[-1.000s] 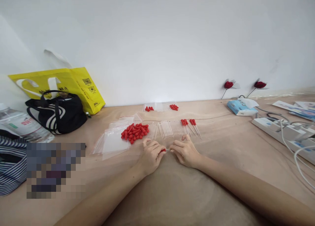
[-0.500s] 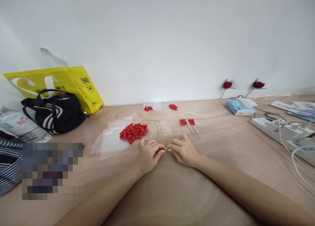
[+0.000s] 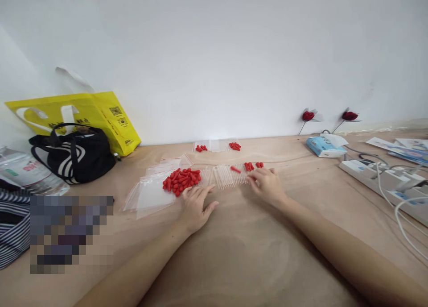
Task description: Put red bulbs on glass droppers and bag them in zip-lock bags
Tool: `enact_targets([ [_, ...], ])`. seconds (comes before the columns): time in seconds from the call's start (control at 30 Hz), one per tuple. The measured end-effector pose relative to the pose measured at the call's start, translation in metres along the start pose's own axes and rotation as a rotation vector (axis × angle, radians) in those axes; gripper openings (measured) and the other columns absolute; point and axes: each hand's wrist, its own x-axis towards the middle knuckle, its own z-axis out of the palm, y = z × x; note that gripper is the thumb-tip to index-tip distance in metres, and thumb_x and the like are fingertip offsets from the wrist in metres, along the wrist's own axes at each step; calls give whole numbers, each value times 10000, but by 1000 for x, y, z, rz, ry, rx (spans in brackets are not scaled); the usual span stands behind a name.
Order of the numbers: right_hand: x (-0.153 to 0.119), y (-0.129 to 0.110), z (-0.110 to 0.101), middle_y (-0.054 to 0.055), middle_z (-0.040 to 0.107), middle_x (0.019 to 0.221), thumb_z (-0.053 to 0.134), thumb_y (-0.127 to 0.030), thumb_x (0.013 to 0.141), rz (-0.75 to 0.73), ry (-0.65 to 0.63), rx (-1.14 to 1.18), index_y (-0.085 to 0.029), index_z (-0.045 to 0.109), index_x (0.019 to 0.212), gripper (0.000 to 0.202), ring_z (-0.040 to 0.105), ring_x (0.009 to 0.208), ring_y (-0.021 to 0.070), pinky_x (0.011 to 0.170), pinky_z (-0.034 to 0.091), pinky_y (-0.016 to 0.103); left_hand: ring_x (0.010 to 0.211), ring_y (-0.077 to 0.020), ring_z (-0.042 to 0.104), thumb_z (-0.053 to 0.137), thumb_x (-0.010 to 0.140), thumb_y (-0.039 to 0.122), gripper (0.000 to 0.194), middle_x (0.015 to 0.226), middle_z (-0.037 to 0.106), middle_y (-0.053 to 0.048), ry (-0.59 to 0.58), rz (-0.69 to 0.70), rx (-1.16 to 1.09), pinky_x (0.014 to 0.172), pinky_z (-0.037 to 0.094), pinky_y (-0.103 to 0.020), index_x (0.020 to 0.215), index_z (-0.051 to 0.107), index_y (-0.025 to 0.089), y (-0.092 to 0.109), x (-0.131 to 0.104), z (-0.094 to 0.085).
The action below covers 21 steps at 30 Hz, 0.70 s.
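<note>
My left hand rests by the pile of red rubber bulbs, its fingers apart and nothing in them. Beyond its fingertips lies a group of thin clear tubes. My right hand is closed on the tube end of a dropper, whose slightly blurred red bulb points left above a row of clear tubes. Finished-looking droppers with red bulbs lie just beyond that hand, which hides their tubes.
Clear zip bags are fanned at left. Bags holding red bulbs lie near the wall. Yellow bag, black bag and large bottle stand left. Tissue pack, power strip and cables lie right.
My hands, together at a red bulb and tube before, have parted. The left let go and opened; the right moved right and away from me with the dropper, over the tube row.
</note>
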Motion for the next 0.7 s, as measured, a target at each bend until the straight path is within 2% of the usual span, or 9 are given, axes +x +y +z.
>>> enact_targets([
  [0.1,6,26,-1,54,642,817,394,-305,829,419,-28,-75,-193,612,830,245,531,807,177,717,236,307,941,-212,522,517,789,296,326,967,633,-35,-34,8,11,913,193,-444,1108,480,236,-2,0,1],
  [0.2,10,42,2,43,650,836,396,-307,815,636,-103,-128,-203,584,891,227,559,804,189,740,247,318,920,-205,531,516,786,269,259,935,638,-29,-61,29,7,920,190,-449,1043,513,238,0,1,2],
  [0.4,18,43,12,70,652,833,390,-318,820,690,-191,-182,-192,572,874,228,574,811,212,770,256,347,915,-205,536,517,784,261,181,928,640,-19,-73,13,4,918,188,-462,960,553,235,2,1,1],
  [0.53,20,41,15,63,651,859,392,-295,807,673,-195,-182,-200,592,858,227,569,823,212,779,257,366,905,-200,535,515,788,265,114,917,637,-3,-64,27,16,907,187,-459,879,580,240,2,2,1],
  [0.7,19,36,13,44,639,899,399,-310,786,648,-181,-144,-214,619,790,240,560,831,207,778,270,375,872,-208,520,539,766,269,78,863,624,-10,9,-23,80,837,238,-432,801,604,242,2,1,4],
])
